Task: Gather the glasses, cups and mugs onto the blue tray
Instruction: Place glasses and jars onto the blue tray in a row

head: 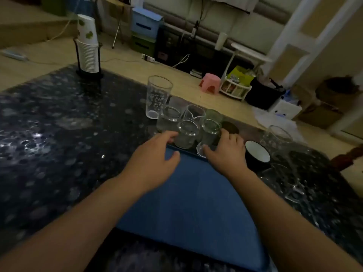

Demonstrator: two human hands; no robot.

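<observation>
A blue tray [188, 203] lies on the dark speckled table in front of me. At its far end stands a cluster of several small clear glasses [186, 132]. My left hand [155, 160] reaches to the near left of the cluster, fingers loosely curved, fingertips by a small glass [167, 120]. My right hand [225, 152] holds the base of a tilted greenish glass [210, 132] at the tray's far right corner. A tall printed glass [158, 97] stands behind the cluster, off the tray. A dark cup with a white inside [257, 154] sits right of the tray.
A stack of paper cups in a black holder [87, 50] stands at the table's far left. Clear glasses [279, 140] stand at the right edge, with more glassware [288, 181] nearer. Past the table's far edge are a pink stool [210, 83] and floor clutter.
</observation>
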